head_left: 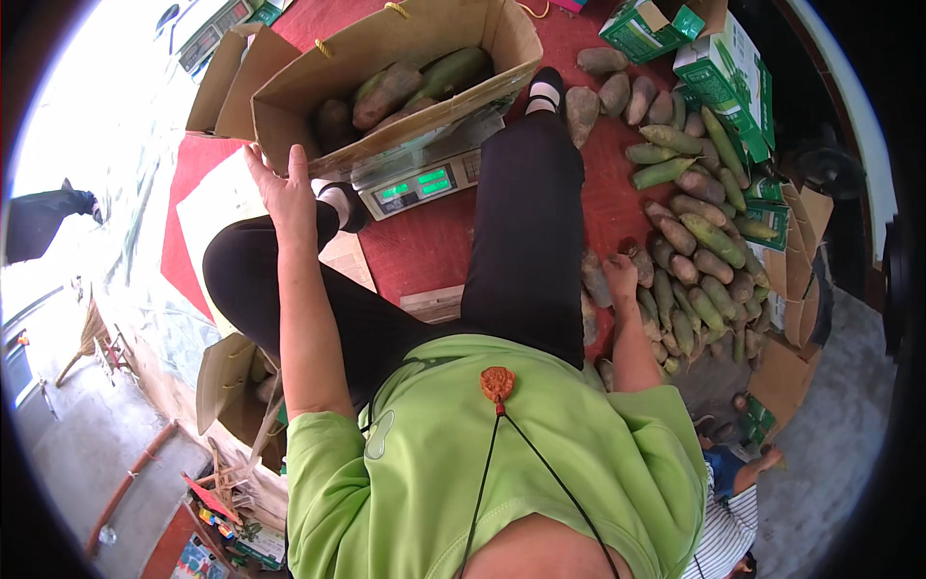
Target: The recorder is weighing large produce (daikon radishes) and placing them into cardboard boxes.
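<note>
A tall cardboard box [405, 127] with yellow cord handles stands on a digital scale [424, 186] with green lit displays. Several long radishes [388, 95], green and reddish-brown, lie inside it. My left hand [287, 188] is at the box's near left corner, fingers spread, fingertips against the cardboard. On my right, my right hand [622, 276] reaches down to the edge of a large radish pile [709, 265]. Its fingers curl round a dark radish [638, 261], largely hidden by the hand. Another radish [595, 278] lies just left of that hand.
Red cloth [415, 265] covers the floor under the scale. Green-and-white cartons [728, 82] stand beyond the pile at right. An open cardboard box [236, 386] with radishes sits by my left knee. Another person [733, 511] is at lower right; someone's leg [48, 222] shows at far left.
</note>
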Demonstrator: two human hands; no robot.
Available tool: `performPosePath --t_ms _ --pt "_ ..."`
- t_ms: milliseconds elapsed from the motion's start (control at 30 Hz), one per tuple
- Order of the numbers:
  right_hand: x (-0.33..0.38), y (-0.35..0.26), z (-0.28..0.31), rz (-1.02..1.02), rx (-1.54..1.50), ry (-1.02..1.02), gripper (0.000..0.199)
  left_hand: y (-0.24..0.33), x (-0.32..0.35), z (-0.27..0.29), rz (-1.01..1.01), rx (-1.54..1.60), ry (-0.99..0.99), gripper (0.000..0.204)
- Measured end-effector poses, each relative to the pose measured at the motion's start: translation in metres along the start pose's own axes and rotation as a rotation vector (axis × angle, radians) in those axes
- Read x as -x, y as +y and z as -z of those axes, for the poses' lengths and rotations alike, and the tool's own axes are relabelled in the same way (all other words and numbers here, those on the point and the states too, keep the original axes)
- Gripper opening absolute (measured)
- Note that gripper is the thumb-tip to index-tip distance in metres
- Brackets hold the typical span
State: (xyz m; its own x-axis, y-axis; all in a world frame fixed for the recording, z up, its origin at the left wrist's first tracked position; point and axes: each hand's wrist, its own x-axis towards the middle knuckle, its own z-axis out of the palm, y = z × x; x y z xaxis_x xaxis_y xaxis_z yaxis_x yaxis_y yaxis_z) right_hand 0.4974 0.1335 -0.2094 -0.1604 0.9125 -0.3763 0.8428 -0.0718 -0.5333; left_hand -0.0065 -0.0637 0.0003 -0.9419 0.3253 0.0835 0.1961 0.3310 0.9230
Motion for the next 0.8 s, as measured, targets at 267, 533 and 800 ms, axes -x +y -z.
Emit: performPosePath --t_ms 267,533,800 --pt "-0.046 -0.100 0.016 0.108 -0.434 -0.061 0.027 0.002 -0.004 0.007 0.095 0.182 -0.006 0.077" --pt "-0.082 -0.310 0.062 0.458 -0.577 -0.165 0.025 0.044 -0.030 0.041 0.489 0.107 -0.147 0.080" --pt "-0.125 -0.421 0.052 0.710 0.084 -0.192 0.044 0.055 -0.110 0.070 0.586 -0.369 -0.747 0.065"
